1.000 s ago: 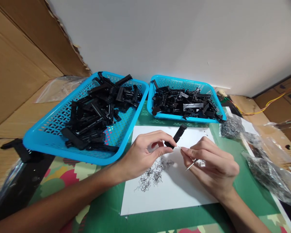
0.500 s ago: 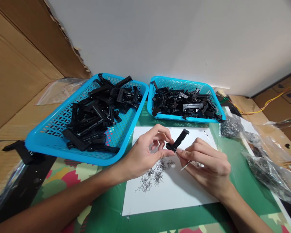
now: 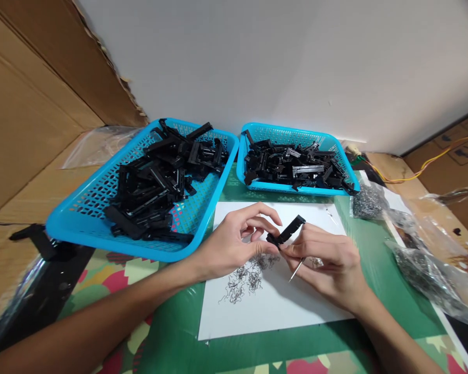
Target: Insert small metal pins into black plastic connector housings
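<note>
Between my two hands, above a white sheet [image 3: 249,324], is a black plastic part [image 3: 292,229] with a long arm pointing up to the right. My left hand [image 3: 234,241] pinches its lower end between thumb and fingers. My right hand [image 3: 329,259] is closed at the same end, with its fingertips against the part. A thin metal tool [image 3: 296,270] sticks out below the right fingers, its tip pointing down to the left. Whether the right fingertips also grip something small is hidden. Under the hands lies a pile of small bent wire pieces [image 3: 239,283].
A large blue basket [image 3: 120,249] of black parts stands at the left, a smaller blue basket [image 3: 296,191] of them at the back. Clear bags of small metal pieces [image 3: 368,201] lie at the right. A black part [image 3: 39,241] sits beyond the left basket.
The black part has tilted lower, its long arm leaning further right. My right hand has shifted slightly left, and the metal tool now points more steeply down.
</note>
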{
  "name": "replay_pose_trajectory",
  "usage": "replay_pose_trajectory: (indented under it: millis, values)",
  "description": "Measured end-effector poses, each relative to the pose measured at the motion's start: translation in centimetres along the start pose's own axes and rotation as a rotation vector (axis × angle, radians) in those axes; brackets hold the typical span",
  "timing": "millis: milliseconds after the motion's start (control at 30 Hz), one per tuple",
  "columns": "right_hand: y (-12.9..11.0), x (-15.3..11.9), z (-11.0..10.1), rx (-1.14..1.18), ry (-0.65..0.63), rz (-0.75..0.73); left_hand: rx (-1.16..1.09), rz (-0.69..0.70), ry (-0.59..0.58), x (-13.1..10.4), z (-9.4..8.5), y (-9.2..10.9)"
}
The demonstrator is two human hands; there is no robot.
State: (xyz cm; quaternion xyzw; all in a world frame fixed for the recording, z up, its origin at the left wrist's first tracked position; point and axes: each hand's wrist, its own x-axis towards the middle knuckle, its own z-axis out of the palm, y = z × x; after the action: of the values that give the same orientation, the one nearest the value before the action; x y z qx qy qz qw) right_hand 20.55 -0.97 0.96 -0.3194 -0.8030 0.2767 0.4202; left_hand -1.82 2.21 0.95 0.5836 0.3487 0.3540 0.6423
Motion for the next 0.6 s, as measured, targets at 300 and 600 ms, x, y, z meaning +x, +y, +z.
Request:
replay_pose_trajectory:
  millis: [300,600]
  values:
    - [-0.22,0.13,0.24,0.051,0.021,0.081,0.013,0.025,0.012,-0.05,0.01,-0.18]
    - [-0.14,0.3,-0.55,0.036,-0.026,0.178,0.079,0.096,0.008,-0.21,0.11,0.08]
